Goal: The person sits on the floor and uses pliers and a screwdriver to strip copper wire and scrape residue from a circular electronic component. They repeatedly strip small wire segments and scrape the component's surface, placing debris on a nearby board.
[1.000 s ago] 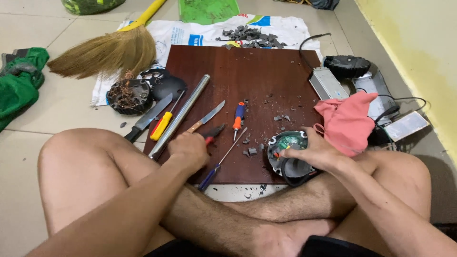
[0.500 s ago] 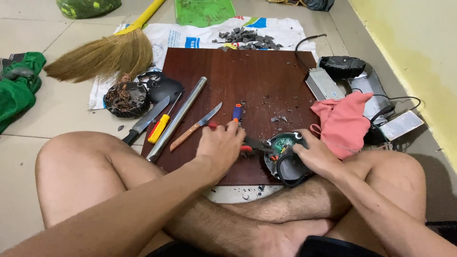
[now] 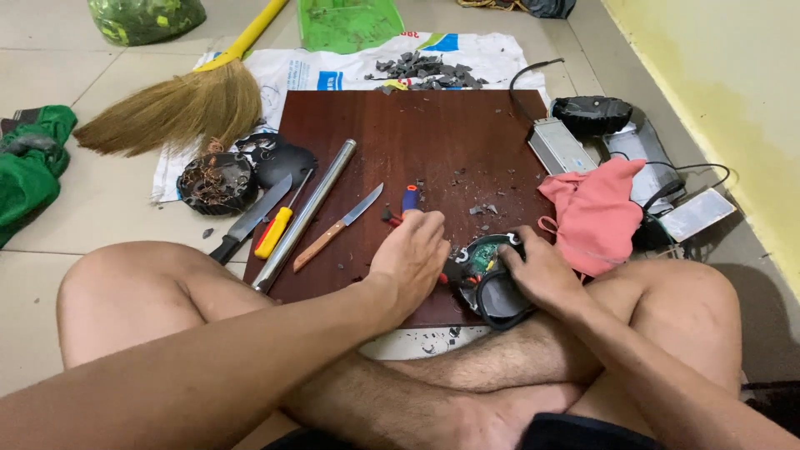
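Note:
A round black device (image 3: 492,292) with a green circuit board (image 3: 483,258) showing inside rests on the near edge of a dark brown wooden board (image 3: 433,142). My right hand (image 3: 537,271) grips its right side. My left hand (image 3: 412,254) is closed on a red-handled tool (image 3: 390,219), apparently pliers, whose dark tip touches the device's left rim. A blue and orange screwdriver handle (image 3: 410,198) lies just beyond my left hand.
On the board's left lie a steel tube (image 3: 308,208), a wooden-handled knife (image 3: 337,227), a yellow screwdriver (image 3: 277,229) and a large knife (image 3: 250,218). A pink cloth (image 3: 593,212), grey boxes with cables (image 3: 562,146), a broom (image 3: 179,104) and a plastic scrap pile (image 3: 425,68) surround it.
My left hand left the screwdriver near the board's front edge, moved right with the red-handled tool and now meets the device. My right hand stayed on the device.

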